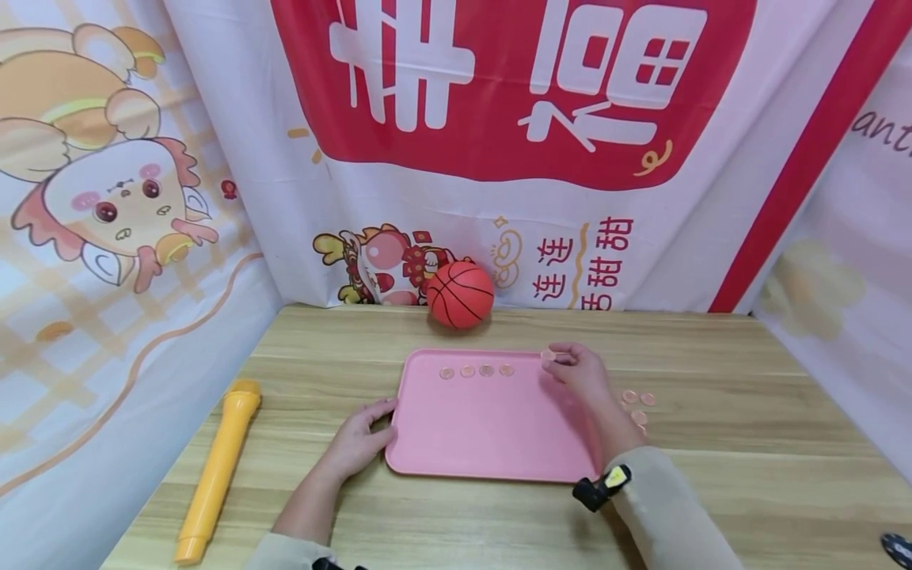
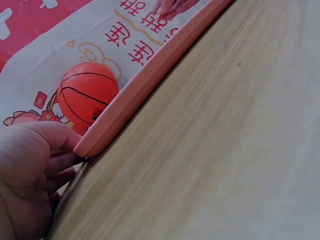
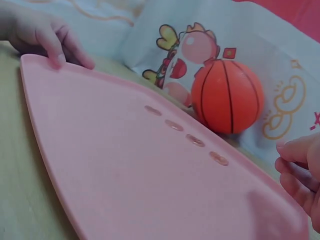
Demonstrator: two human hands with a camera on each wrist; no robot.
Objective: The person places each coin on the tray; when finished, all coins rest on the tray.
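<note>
- Closest is the right sleeve (image 1: 673, 507), low in the head view.
- Past it, the right hand (image 1: 580, 372) pinches one coin (image 1: 548, 356) by the far right corner of the pink tray (image 1: 484, 427). I cannot tell if that coin touches the tray.
- Four coins (image 1: 467, 370) lie flat in a row near the tray's far side. That part looks done.
- Loose coins (image 1: 638, 417) lie on the table (image 1: 748, 419), to the right of the tray. They look like what is left. The right arm (image 1: 618, 427) hides some, so I cannot count them.
- The left hand (image 1: 362, 439) holds the tray's left side.
- A ball (image 1: 460, 295) sits behind the tray, and a yellow mic (image 1: 221, 467) lies off to the left.
- Left wrist view: the left hand has its thumb on top of the tray's edge and fingers under it. No coins show here.
- Right wrist view: the four coins make a neat line, near the ball. The right hand's fingers are close together, but I cannot see its coin. The job looks maybe half done.
</note>
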